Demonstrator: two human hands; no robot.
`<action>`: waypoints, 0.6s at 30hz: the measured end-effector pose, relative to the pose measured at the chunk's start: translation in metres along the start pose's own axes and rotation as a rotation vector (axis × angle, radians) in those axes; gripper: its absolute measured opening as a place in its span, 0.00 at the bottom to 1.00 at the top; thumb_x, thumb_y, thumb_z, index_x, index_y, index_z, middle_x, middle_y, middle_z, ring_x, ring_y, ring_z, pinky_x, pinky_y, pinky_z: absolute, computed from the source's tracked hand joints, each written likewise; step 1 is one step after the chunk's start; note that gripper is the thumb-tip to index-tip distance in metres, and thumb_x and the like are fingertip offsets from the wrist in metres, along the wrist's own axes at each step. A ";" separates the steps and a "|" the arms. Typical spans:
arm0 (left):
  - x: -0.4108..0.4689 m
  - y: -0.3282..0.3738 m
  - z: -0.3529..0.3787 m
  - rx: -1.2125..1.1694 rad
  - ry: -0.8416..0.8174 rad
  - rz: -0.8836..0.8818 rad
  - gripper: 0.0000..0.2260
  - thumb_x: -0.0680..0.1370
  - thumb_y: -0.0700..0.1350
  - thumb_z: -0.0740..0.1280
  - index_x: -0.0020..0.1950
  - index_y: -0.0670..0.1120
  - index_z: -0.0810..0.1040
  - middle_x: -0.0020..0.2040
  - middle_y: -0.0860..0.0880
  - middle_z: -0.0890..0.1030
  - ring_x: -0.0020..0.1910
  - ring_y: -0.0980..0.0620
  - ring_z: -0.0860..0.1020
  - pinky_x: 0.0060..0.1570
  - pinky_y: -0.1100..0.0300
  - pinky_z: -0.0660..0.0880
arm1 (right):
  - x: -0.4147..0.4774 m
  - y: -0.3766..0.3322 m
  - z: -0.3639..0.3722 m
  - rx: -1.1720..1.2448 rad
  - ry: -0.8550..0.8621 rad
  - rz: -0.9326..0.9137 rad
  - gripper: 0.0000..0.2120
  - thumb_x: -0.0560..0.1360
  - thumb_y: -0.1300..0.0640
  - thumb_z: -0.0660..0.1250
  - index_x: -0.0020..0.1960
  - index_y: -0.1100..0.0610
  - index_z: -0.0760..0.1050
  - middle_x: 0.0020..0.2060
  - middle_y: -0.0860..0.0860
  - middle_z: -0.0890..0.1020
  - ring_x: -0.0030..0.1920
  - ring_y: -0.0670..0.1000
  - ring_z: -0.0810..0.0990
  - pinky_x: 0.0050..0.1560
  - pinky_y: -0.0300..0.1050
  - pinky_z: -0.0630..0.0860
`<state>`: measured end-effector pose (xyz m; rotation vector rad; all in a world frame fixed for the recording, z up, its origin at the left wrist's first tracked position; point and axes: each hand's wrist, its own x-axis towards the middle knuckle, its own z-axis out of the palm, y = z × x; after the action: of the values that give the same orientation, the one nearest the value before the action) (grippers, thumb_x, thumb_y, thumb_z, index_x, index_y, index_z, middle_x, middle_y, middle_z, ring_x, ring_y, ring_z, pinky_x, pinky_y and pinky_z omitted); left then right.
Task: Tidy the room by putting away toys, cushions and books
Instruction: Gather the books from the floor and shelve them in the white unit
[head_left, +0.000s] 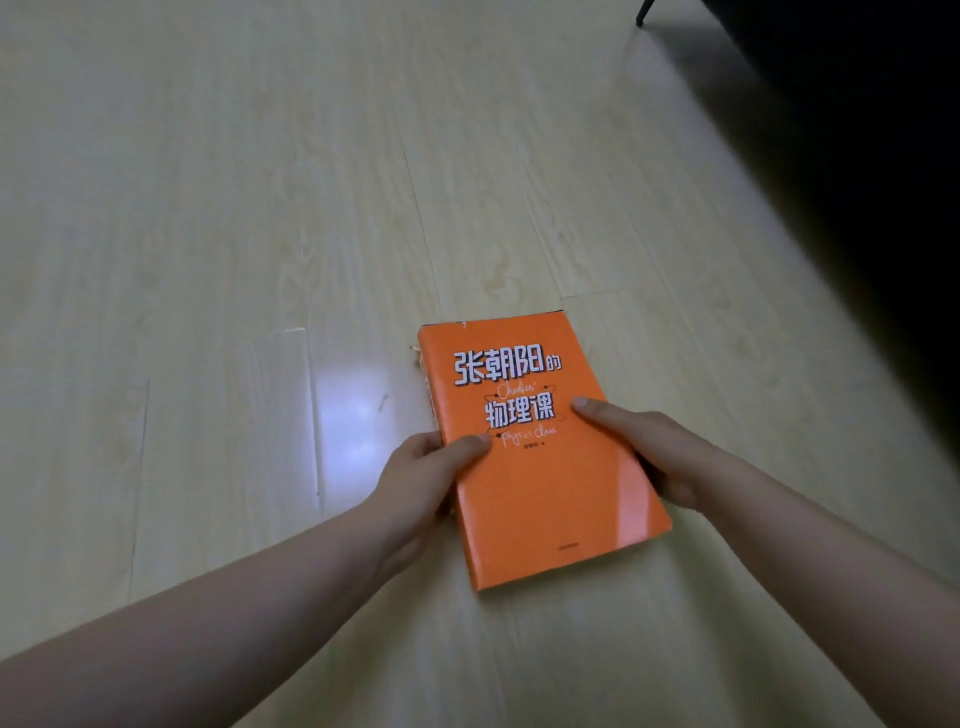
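Orange and glossy, the book (540, 499) sits low over the pale wood-grain floor (260, 208), cover up with its white title facing the person. Whether its underside rests on the boards or has just cleared them cannot be told. The left hand (421, 478) grips the spine side, thumb laid on the cover and fingers (423, 441) curled round the edge. The right hand (660, 457) grips the opposite long edge, thumb stretched across the cover. Its other fingers are tucked under the book and hidden, so how far they reach beneath is unclear. This looks like the pick-up stage of putting one book away, with no shelf or storage place in view. The main risk is a slip: the cover shines under the light, and both thumbs press on that slick face about halfway along it, so the thick block could tip or slide out if it is raised fast or with one hand. Something small and pale juts from the pages at the far left corner (414, 356), too small to identify, and it could drop out if the book is tilted. A dark mass of furniture (857, 156) fills the right side, with a thin dark leg (643, 11) at the top, and the book's corner could strike either on a careless swing that way while rising.
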<state>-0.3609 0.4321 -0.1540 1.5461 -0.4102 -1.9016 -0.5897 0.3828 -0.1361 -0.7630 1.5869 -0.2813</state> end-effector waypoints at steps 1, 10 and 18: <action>0.000 -0.001 -0.001 -0.015 -0.003 -0.023 0.20 0.73 0.46 0.72 0.62 0.41 0.73 0.51 0.43 0.84 0.47 0.45 0.84 0.41 0.55 0.80 | -0.002 0.004 0.004 0.026 -0.019 -0.003 0.31 0.63 0.38 0.75 0.58 0.58 0.80 0.49 0.54 0.86 0.51 0.56 0.84 0.61 0.54 0.77; -0.049 0.010 0.006 -0.008 0.078 -0.144 0.16 0.73 0.41 0.71 0.59 0.37 0.75 0.48 0.41 0.85 0.40 0.47 0.84 0.34 0.57 0.80 | -0.067 0.024 0.036 0.115 0.162 -0.002 0.21 0.71 0.43 0.72 0.51 0.60 0.80 0.43 0.56 0.86 0.43 0.56 0.85 0.49 0.54 0.82; -0.164 0.074 0.040 0.182 0.023 -0.173 0.23 0.71 0.45 0.74 0.63 0.40 0.73 0.52 0.43 0.84 0.47 0.44 0.84 0.44 0.51 0.80 | -0.205 -0.006 0.021 0.269 0.240 0.031 0.27 0.64 0.35 0.73 0.49 0.58 0.80 0.43 0.54 0.86 0.43 0.55 0.85 0.51 0.59 0.81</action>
<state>-0.3618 0.4781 0.0244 1.7698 -0.4638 -2.0219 -0.5702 0.5101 0.0251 -0.5092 1.7401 -0.5687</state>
